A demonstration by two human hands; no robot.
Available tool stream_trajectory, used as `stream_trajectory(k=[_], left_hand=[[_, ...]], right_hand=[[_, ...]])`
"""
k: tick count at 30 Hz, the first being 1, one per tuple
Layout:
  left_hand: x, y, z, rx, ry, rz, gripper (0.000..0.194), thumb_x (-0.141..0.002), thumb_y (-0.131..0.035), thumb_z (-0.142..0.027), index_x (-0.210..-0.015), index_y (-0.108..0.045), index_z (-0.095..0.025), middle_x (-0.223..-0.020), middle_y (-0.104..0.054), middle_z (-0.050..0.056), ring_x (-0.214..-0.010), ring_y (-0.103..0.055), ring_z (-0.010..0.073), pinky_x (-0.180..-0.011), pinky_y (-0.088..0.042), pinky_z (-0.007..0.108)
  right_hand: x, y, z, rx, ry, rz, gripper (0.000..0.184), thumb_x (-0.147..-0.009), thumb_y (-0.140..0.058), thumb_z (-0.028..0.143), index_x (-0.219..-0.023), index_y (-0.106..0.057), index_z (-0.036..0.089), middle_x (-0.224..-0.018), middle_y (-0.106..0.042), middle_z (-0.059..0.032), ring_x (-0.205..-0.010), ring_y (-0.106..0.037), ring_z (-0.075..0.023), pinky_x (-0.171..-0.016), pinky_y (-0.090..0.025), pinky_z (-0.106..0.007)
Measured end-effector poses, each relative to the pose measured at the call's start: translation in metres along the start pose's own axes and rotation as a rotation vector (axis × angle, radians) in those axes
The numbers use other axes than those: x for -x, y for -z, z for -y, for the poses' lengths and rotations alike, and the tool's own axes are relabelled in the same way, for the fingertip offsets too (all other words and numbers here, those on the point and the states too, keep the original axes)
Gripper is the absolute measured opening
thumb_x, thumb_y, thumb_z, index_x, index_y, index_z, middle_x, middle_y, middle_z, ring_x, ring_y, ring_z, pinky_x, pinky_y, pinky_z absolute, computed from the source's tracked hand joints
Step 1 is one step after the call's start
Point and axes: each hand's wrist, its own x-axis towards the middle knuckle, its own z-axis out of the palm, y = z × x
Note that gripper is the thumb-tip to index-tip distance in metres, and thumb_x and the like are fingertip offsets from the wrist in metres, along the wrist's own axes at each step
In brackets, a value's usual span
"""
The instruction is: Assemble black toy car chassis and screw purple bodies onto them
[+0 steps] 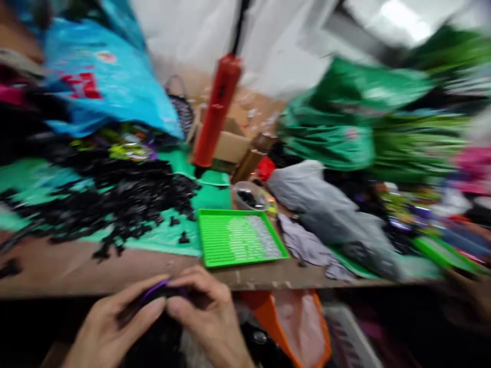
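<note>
Two-handed hold on a small dark piece with a purple edge, lower left of the frame, in front of the near edge of the brown worktop. The left hand and right hand close on it from opposite sides, thumbs toward the wearer and bent fingers over the far side; the thumb tips lie close together. Motion blur hides its full outline and exact material. By its size against the fingertips, it is probably light; the thin, curved edge suggests a part that may flex or slip if pinched at one point, so a shallow grip on both sides of the rim appears the surest hold. Surrounding materials: at center, a shallow, stiff-looking bright green tray has a ridged floor, with pale, fine pieces gathered toward its right side. Left of it, small black parts, irregular and knobbed, lie heaped and scattered on a smooth teal sheet. Behind the tray stands a round, translucent tub with dark contents. Thin, creased films form the glossy blue bag at upper left, the green bag at upper right and the duller grey bag right of center. A red-orange cylindrical tool, apparently rigid, slants through upper center beneath a black cord.
</note>
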Motion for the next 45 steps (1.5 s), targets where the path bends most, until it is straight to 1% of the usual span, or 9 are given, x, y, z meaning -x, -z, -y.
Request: stream_trajectory(k=[2,6,9,16,18,26,33,39,45], left_hand=[[0.009,0.001,-0.014,0.038,0.117,0.020,0.033,-0.086,-0.059,-0.042,-0.115,-0.067,-0.027,-0.112,-0.073,0.001,-0.107,-0.067,0.0190,-0.090,-0.054,0.024],[0.003,-0.003,-0.033,-0.092,0.002,-0.223,0.030,-0.078,-0.066,-0.037,-0.104,-0.074,-0.023,-0.096,-0.077,0.001,-0.084,-0.073,0.0179,-0.079,-0.057,0.023],[0.003,-0.008,-0.033,-0.180,-0.042,-0.321,0.036,-0.073,-0.071,-0.030,-0.108,-0.071,-0.022,-0.093,-0.078,0.001,-0.078,-0.073,0.0177,-0.074,-0.059,0.023],[0.004,-0.012,-0.026,-0.149,-0.323,-0.337,0.023,-0.082,-0.065,-0.021,-0.103,-0.070,-0.013,-0.096,-0.077,0.006,-0.085,-0.073,0.0137,-0.082,-0.054,0.015],[0.004,-0.011,-0.027,-0.151,-0.326,-0.328,0.024,-0.083,-0.064,-0.021,-0.103,-0.071,-0.011,-0.097,-0.077,0.008,-0.087,-0.073,0.0145,-0.085,-0.053,0.016],[0.021,-0.004,-0.025,0.003,-0.015,-0.068,0.031,-0.090,-0.054,-0.028,-0.115,-0.069,-0.016,-0.111,-0.073,0.006,-0.103,-0.068,0.0177,-0.090,-0.052,0.022],[0.051,-0.005,-0.010,0.029,0.038,0.079,0.033,-0.094,-0.046,-0.028,-0.122,-0.065,-0.023,-0.113,-0.072,0.005,-0.105,-0.066,0.0174,-0.091,-0.051,0.025],[0.063,-0.001,-0.007,-0.068,0.105,0.177,0.038,-0.093,-0.047,-0.032,-0.127,-0.060,-0.022,-0.120,-0.069,0.008,-0.112,-0.063,0.0200,-0.098,-0.049,0.031],[0.059,0.004,-0.005,-0.046,0.056,0.350,0.040,-0.095,-0.044,-0.027,-0.133,-0.054,-0.024,-0.112,-0.070,0.007,-0.103,-0.066,0.0196,-0.090,-0.050,0.027]], right_hand=[[-0.003,0.009,-0.002,0.058,0.031,0.028,0.016,-0.075,-0.074,0.034,-0.089,-0.076,0.026,-0.089,-0.065,-0.0027,-0.086,-0.062,-0.0156,-0.078,-0.050,-0.026],[-0.007,0.016,-0.012,0.112,0.154,0.029,0.018,-0.076,-0.073,0.022,-0.093,-0.075,0.026,-0.095,-0.068,-0.0049,-0.090,-0.065,-0.0170,-0.078,-0.054,-0.026],[-0.005,0.017,-0.019,0.090,0.151,-0.035,0.023,-0.073,-0.076,0.022,-0.096,-0.074,0.025,-0.096,-0.071,-0.0061,-0.089,-0.068,-0.0181,-0.078,-0.057,-0.027],[-0.004,0.015,-0.022,0.073,0.127,-0.089,0.024,-0.067,-0.079,0.019,-0.090,-0.076,0.025,-0.092,-0.073,-0.0064,-0.086,-0.071,-0.0180,-0.077,-0.059,-0.024],[-0.003,0.014,-0.023,0.082,0.132,-0.081,0.023,-0.068,-0.079,0.019,-0.089,-0.076,0.025,-0.092,-0.073,-0.0065,-0.086,-0.071,-0.0180,-0.077,-0.059,-0.025],[0.011,0.017,-0.033,0.201,0.184,0.080,0.019,-0.077,-0.071,0.017,-0.094,-0.074,0.024,-0.092,-0.066,-0.0060,-0.084,-0.065,-0.0174,-0.072,-0.054,-0.028],[0.043,0.003,-0.030,0.124,-0.148,0.074,0.008,-0.078,-0.071,0.030,-0.078,-0.071,0.021,-0.090,-0.060,-0.0051,-0.085,-0.060,-0.0175,-0.075,-0.050,-0.030],[0.061,0.002,-0.025,0.210,-0.126,0.092,0.003,-0.082,-0.067,0.023,-0.083,-0.069,0.023,-0.093,-0.060,-0.0055,-0.090,-0.057,-0.0183,-0.080,-0.047,-0.031],[0.059,0.007,-0.017,0.163,-0.165,0.147,0.010,-0.081,-0.068,0.021,-0.072,-0.064,0.021,-0.084,-0.059,-0.0022,-0.083,-0.056,-0.0158,-0.078,-0.045,-0.030]])
